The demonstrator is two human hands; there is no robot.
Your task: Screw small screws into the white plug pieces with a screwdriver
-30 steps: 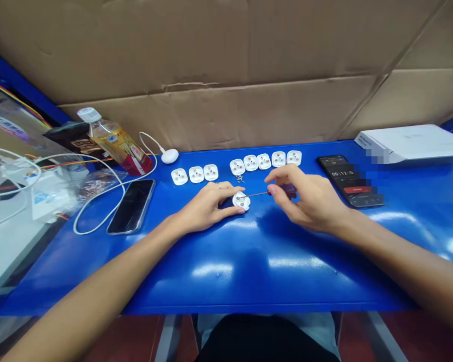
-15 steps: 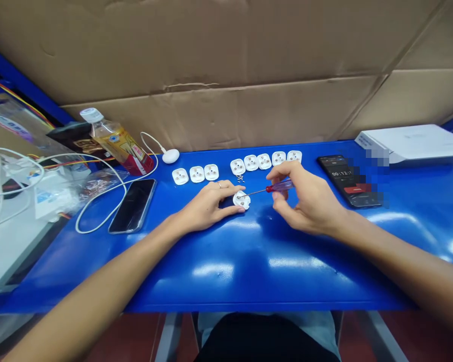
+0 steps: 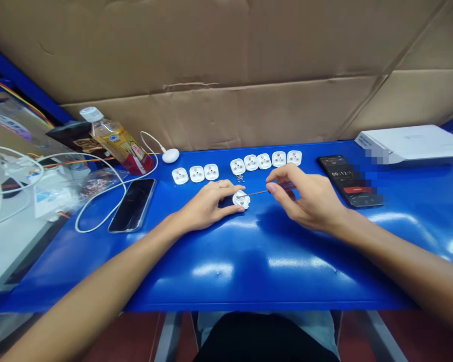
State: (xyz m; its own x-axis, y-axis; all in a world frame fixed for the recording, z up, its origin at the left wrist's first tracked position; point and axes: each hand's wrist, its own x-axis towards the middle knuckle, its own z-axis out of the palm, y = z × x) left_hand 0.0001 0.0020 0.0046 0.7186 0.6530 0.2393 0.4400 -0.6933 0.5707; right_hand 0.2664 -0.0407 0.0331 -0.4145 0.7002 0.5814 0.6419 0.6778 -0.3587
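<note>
Between the thumb and index finger of my left hand a white plug housing with metal contacts is held down on the blue table. My right hand is closed round the handle of a screwdriver; the fingers hide most of that handle. Its thin shaft points left, with the tip at the contacts inside the housing. A small pile of screws lies just behind the housing. Further back stand several similar white housings in a row, with another group of housings to their left.
On the left are a dark phone, a white cable, a drink bottle and a plastic bag of small parts. A phone showing a timer and a white box are on the right. Cardboard lines the back.
The fingers of my right hand have closed further round the screwdriver handle, with the thumb now up by the index finger. My left hand and the housing stay in place.
</note>
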